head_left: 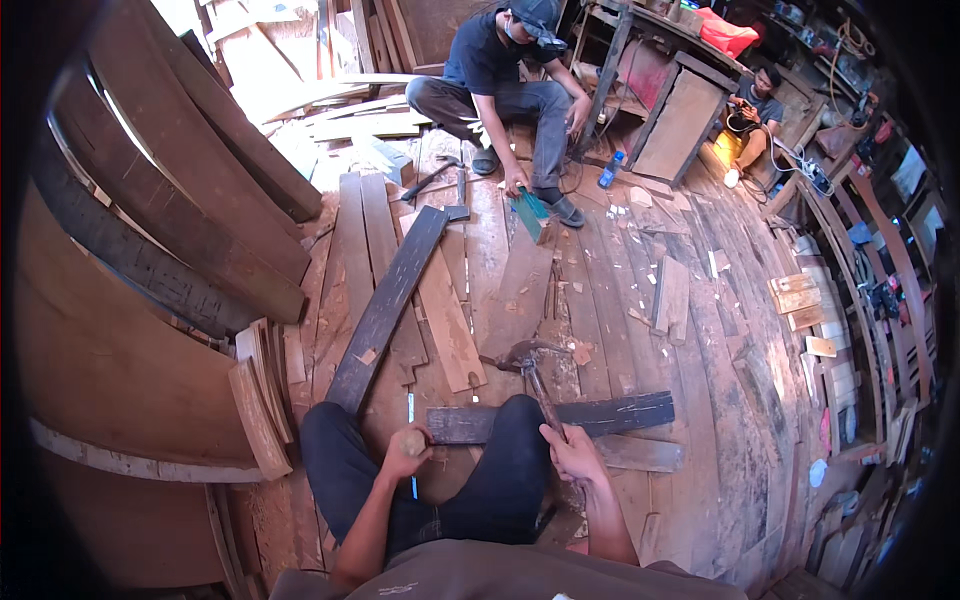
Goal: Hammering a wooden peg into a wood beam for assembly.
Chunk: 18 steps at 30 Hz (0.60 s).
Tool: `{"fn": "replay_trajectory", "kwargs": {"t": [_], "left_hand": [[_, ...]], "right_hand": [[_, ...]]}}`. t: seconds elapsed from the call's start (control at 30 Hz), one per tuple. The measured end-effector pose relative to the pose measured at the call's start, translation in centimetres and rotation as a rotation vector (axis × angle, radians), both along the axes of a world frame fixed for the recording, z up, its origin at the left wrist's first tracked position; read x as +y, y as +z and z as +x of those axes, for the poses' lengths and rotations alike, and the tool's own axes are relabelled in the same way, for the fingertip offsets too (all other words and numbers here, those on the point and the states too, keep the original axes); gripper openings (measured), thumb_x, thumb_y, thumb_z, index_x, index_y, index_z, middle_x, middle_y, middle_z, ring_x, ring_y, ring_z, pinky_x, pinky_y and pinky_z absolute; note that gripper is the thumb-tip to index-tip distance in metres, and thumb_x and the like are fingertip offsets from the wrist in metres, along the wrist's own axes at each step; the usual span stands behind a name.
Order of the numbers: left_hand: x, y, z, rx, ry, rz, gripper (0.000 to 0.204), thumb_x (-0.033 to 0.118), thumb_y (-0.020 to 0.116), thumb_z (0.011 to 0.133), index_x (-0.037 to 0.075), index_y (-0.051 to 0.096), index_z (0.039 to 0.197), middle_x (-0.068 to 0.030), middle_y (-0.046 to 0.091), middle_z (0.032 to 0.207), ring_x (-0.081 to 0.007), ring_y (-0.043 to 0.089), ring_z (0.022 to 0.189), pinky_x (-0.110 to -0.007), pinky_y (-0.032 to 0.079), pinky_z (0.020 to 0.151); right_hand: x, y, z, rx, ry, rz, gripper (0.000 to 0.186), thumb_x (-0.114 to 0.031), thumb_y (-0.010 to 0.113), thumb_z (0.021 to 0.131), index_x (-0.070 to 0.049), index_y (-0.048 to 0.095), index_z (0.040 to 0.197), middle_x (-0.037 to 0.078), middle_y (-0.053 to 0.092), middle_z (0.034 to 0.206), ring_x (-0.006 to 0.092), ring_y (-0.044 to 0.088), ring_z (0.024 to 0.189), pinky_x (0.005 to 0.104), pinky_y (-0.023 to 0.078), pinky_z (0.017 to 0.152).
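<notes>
Right hand (574, 456): wrapped round the hammer (537, 384), wrist best kept loose
Left hand (402, 458): clasping a round-ended wooden piece (413, 444), best held steady
Dark plank (628, 413): best kept flat, well braced

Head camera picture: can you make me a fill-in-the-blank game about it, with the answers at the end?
1. The long-handled tool is in the person's ____ hand.
2. The left hand grips a light-brown piece whose end looks ____ in shape.
3. The bottle on the wooden floor is mostly ____ in colour.
4. The co-worker sitting nearest the bottle wears a ____ on the head.

Missing words: right; round; blue; cap.
</notes>
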<state>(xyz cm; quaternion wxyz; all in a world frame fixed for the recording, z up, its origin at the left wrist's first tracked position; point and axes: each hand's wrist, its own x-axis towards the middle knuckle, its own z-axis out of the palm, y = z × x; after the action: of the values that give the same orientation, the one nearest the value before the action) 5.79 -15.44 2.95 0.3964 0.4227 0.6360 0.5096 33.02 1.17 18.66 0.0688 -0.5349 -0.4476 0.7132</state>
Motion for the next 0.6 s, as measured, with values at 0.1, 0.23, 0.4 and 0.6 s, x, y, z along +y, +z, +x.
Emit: {"fn": "replay_trajectory", "kwargs": {"t": [0.1,0.23,0.4,0.6], "left_hand": [[-1.5,-1.4,0.4,-0.110,0.049,0.117,0.022,-0.010,0.063,0.069,0.004,0.056,0.084,-0.0022,0.059,0.079,-0.0103,0.057,0.077,-0.025,0.046,0.071],[-2.1,-2.3,0.6,-0.083,0.125,0.106,0.018,0.000,0.072,0.073,0.005,0.056,0.079,-0.0020,0.059,0.076,-0.0096,0.056,0.073,-0.024,0.045,0.069],[-1.8,-0.4,0.2,0.110,0.132,0.064,0.026,0.013,0.081,0.072,0.004,0.058,0.080,-0.0026,0.059,0.075,-0.0100,0.055,0.072,-0.027,0.046,0.068],[-0.9,-1.7,-1.2,-0.057,0.270,0.205,0.022,0.008,0.078,0.072,0.006,0.061,0.084,-0.0005,0.058,0.076,-0.0115,0.055,0.072,-0.027,0.046,0.069]], "right_hand": [[-0.8,-0.2,-1.8,0.050,0.003,0.059,0.028,-0.034,0.056,0.094,-0.013,0.045,0.079,-0.005,0.038,0.052,0.0032,0.032,0.036,0.0213,0.020,0.030],[-3.8,0.6,-2.9,0.079,-0.027,0.059,0.029,-0.033,0.056,0.094,-0.012,0.045,0.078,-0.004,0.039,0.052,0.0036,0.033,0.035,0.0213,0.020,0.030],[-6.5,2.1,-2.8,-0.017,-0.040,0.105,0.031,-0.035,0.057,0.093,-0.012,0.046,0.076,-0.004,0.041,0.053,0.0039,0.036,0.037,0.0211,0.023,0.030],[-8.7,4.1,-4.1,-0.122,-0.102,0.164,0.026,-0.033,0.057,0.094,-0.013,0.048,0.079,-0.007,0.036,0.050,0.0026,0.031,0.035,0.0226,0.018,0.030]]}}
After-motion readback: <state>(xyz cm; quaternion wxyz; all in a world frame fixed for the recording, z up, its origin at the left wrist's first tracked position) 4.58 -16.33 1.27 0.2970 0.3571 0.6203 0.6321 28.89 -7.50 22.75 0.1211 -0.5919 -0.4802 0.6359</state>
